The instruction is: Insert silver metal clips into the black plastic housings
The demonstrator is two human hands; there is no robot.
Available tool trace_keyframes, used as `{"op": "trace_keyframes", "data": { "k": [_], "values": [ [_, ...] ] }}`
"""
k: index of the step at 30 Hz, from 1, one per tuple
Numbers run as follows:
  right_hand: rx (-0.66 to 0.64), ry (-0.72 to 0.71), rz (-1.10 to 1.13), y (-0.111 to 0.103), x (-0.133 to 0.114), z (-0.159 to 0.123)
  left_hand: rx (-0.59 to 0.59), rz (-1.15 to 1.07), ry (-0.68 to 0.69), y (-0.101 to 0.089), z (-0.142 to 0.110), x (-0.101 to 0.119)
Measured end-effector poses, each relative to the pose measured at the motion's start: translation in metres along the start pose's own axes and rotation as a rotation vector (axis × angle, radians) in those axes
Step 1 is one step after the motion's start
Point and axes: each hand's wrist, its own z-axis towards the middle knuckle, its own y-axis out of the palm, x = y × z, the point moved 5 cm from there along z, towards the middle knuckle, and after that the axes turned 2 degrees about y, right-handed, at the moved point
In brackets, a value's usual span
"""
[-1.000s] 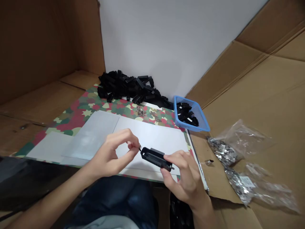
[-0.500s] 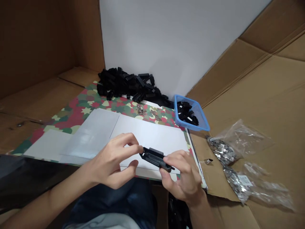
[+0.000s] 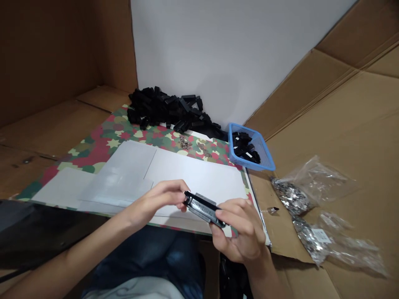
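A black plastic connector housing [image 3: 203, 209] is held in front of me, tilted, above the white sheets. My right hand [image 3: 240, 230] wraps its right end, with the fingers on top and the thumb below. My left hand [image 3: 162, 199] reaches in from the left, its fingertips against the housing's left end. Those fingers partly hide that end. A pile of similar black plastic parts [image 3: 165, 109] lies at the far edge of a camouflage-patterned board [image 3: 115, 139], which sits under white sheets [image 3: 193, 178].
A blue plastic basket [image 3: 264, 154] holds black parts at the board's far right corner. Small metal pieces [image 3: 184, 142] lie on the board. Clear bags of shiny metal parts [image 3: 291, 197] rest on the cardboard [image 3: 330, 124] to the right. My dark jeans [image 3: 146, 257] are below my hands.
My left hand has moved from a pinch at the housing's end to holding that end from the left. The housing has rotated, turning its lighter face up.
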Motion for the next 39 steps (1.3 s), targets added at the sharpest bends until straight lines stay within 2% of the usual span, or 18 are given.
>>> {"op": "trace_keyframes", "data": {
  "k": [2, 6, 9, 12, 14, 16, 18, 20, 23, 25, 31, 37, 39],
  "values": [
    [0.017, -0.009, -0.006, -0.001, -0.002, 0.000, 0.011, -0.094, -0.057, 0.005, 0.003, -0.003],
    [0.029, -0.032, -0.012, -0.001, -0.004, -0.003, 0.068, -0.227, -0.073, 0.009, 0.007, -0.009],
    [0.022, -0.029, 0.003, 0.001, -0.002, -0.007, 0.046, -0.184, -0.002, 0.009, 0.003, -0.010],
    [0.000, 0.028, 0.079, 0.005, 0.004, -0.017, 0.057, 0.042, 0.160, 0.007, -0.006, -0.002],
    [-0.071, 0.099, 0.183, 0.010, 0.009, -0.026, 0.093, 0.251, 0.263, 0.005, -0.014, 0.007],
    [-0.146, 0.209, 0.341, 0.014, 0.015, -0.034, 0.108, 0.434, 0.340, 0.005, -0.021, 0.015],
    [-0.183, 0.350, 0.510, 0.017, 0.020, -0.037, 0.074, 0.574, 0.387, 0.009, -0.027, 0.020],
    [-0.303, 0.482, 0.624, 0.023, 0.021, -0.033, 0.016, 0.699, 0.422, 0.014, -0.031, 0.023],
    [-0.650, 0.620, 0.735, 0.038, 0.014, -0.022, -0.043, 0.841, 0.471, 0.020, -0.036, 0.024],
    [-0.759, 0.675, 0.807, 0.045, 0.010, -0.013, -0.042, 0.890, 0.487, 0.021, -0.038, 0.025],
    [-0.832, 0.794, 0.917, 0.057, 0.005, -0.007, -0.047, 0.937, 0.487, 0.019, -0.041, 0.025],
    [-0.721, 0.902, 1.062, 0.064, 0.002, -0.008, -0.047, 0.966, 0.507, 0.018, -0.043, 0.026],
    [-0.724, 0.927, 1.085, 0.064, 0.002, -0.009, -0.056, 0.967, 0.507, 0.018, -0.043, 0.026]
  ]
}}
